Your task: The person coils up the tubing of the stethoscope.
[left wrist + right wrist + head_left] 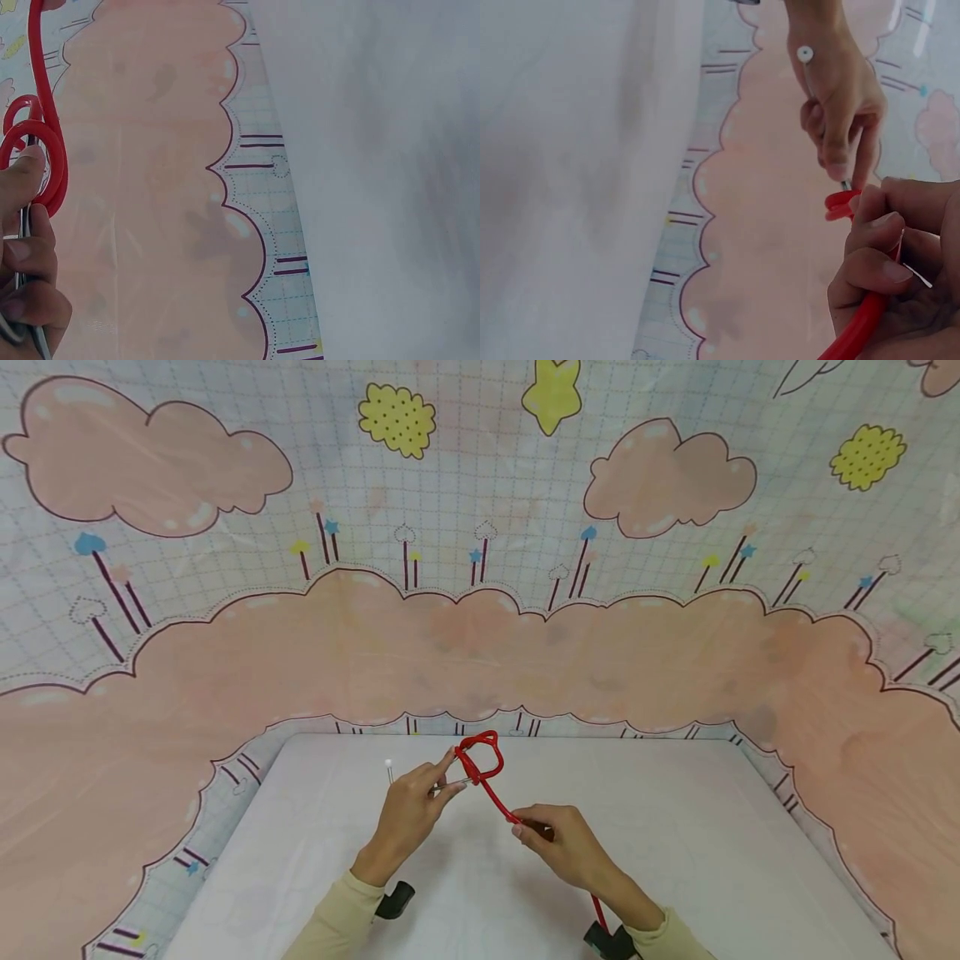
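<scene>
My left hand grips a thin metal knitting needle with a white knob at its end. On the needle's front part sits a looped, twisted thick red cord, the left fingertips right at the loops. A wide loop of it stands up above the left hand. In the left wrist view, the left thumb lies against the needle inside a red loop. My right hand pinches the same cord a short way to the right, and the cord slants between the hands. A thin shiny sliver shows among the right fingers.
A white tabletop lies under both hands. Behind and around it hangs a sheet printed with clouds and stars. From the right hand the cord's tail runs down past the black wrist camera.
</scene>
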